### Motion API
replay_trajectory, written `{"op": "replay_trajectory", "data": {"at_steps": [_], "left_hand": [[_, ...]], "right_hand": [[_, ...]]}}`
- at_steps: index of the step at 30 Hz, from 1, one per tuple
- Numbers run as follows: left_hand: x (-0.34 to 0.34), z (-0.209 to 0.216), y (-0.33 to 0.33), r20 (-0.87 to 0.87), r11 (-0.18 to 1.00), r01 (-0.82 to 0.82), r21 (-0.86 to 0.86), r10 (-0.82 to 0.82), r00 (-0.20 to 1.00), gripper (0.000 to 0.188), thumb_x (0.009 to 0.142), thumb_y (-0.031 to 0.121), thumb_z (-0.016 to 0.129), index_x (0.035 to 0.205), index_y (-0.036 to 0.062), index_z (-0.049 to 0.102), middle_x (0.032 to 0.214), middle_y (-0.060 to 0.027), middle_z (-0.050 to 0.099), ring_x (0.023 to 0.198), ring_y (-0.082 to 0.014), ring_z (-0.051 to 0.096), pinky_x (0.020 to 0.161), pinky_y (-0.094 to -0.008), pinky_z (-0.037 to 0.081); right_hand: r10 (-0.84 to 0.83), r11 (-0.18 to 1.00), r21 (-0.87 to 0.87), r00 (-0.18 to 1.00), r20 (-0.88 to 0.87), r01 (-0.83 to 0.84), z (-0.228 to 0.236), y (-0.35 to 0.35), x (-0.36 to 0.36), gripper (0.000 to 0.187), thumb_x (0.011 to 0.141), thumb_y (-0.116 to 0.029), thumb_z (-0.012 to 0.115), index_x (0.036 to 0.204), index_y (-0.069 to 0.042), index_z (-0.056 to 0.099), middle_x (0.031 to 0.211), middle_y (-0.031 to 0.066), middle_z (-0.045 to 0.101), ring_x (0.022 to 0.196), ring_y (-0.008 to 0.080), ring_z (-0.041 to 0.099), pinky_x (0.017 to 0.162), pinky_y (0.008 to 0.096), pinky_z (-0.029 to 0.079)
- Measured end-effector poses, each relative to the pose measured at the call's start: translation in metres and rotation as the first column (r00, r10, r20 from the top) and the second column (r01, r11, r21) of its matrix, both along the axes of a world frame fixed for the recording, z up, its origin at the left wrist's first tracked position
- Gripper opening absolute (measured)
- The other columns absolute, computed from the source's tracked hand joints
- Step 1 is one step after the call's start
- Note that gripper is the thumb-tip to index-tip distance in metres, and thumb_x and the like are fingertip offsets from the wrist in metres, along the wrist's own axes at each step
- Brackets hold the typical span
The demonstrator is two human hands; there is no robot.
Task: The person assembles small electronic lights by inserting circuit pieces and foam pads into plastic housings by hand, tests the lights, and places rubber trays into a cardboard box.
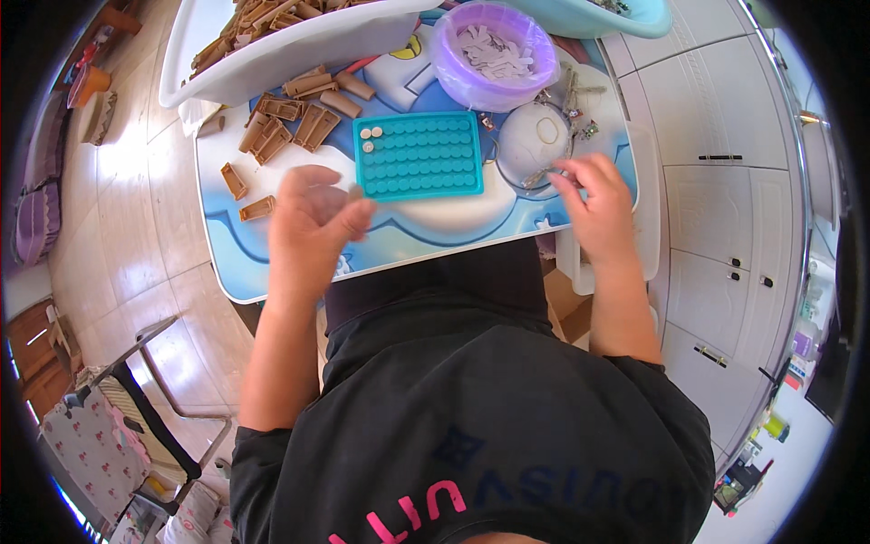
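Note:
My left hand (317, 213) is over the near left part of the table, its thumb and fingers curled together and somewhat blurred. What they pinch is too small to make out. Just beyond it lies a teal tray (421, 191) with rows of round hollows. Small pale round pieces (371, 134) sit at its far left corner. My right hand (594, 195) is at the near right rim of a round white dish (518, 145), with thumb and index finger brought close together. Any small thing between those fingertips cannot be made out. Thin, small metallic bits (535, 179) lie at the dish's near edge.
Brown hollow plastic pieces (270, 140) are heaped left of the tray. Behind them stands a white bin (299, 56) full of similar pieces. A purple lined tub (444, 68) holds whitish strips. Small sparkly trinkets (589, 131) lie right of the dish, and white cabinets (707, 218) flank the table.

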State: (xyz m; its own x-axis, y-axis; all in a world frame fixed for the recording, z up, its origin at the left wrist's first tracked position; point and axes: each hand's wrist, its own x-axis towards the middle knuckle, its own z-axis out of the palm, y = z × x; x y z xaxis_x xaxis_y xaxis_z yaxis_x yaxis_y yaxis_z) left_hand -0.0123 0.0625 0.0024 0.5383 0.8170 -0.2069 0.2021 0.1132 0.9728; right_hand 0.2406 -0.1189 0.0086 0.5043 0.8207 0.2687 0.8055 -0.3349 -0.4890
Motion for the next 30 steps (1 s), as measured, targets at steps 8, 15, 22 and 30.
{"op": "replay_trajectory", "data": {"at_steps": [8,15,22,30], "left_hand": [[0.006,0.005,-0.037,0.321,0.713,0.288,-0.639,-0.094,0.943,0.023,0.091,0.019,0.061,0.105,0.0018,0.056,0.065,0.0034,0.046,0.049,-0.0046,0.039,0.042,-0.0191,0.03],[0.028,0.016,-0.045,0.393,0.603,0.364,-0.71,-0.089,0.915,0.034,0.097,0.02,0.049,0.123,-0.0008,0.052,0.096,-0.0078,0.061,0.048,-0.0034,0.035,0.042,-0.0169,0.029],[0.019,0.007,-0.042,0.558,0.543,0.457,-0.704,0.026,0.829,0.03,0.096,0.021,0.05,0.115,-0.0006,0.057,0.09,-0.0037,0.059,0.051,-0.0043,0.038,0.045,-0.0184,0.031],[0.017,0.005,-0.048,0.435,0.599,0.327,-0.73,0.038,0.9,0.026,0.097,0.022,0.051,0.107,0.0001,0.059,0.081,-0.0003,0.055,0.052,-0.0043,0.04,0.045,-0.0189,0.031]], "right_hand": [[0.1,0.981,0.128,0.945,0.311,-0.146,-0.003,0.03,0.0,0.01,0.075,-0.012,0.07,0.081,-0.006,0.063,0.08,0.0065,0.059,0.078,0.0277,0.057,0.075,0.0371,0.044],[0.225,0.966,0.169,0.961,-0.161,-0.198,0.023,0.009,-0.059,0.008,0.08,-0.004,0.067,0.08,0.0,0.06,0.08,0.008,0.059,0.071,0.0197,0.055,0.065,0.0278,0.044],[0.264,0.948,0.077,0.63,-0.731,-0.308,0.009,0.003,-0.093,0.011,0.079,-0.01,0.069,0.081,-0.003,0.061,0.072,0.0092,0.06,0.07,0.0272,0.057,0.068,0.0348,0.045],[0.363,0.915,0.322,0.845,-0.394,-0.243,0.005,0.023,-0.089,0.014,0.076,-0.006,0.07,0.087,-0.003,0.061,0.082,0.0097,0.061,0.073,0.027,0.059,0.066,0.0335,0.047]]}}
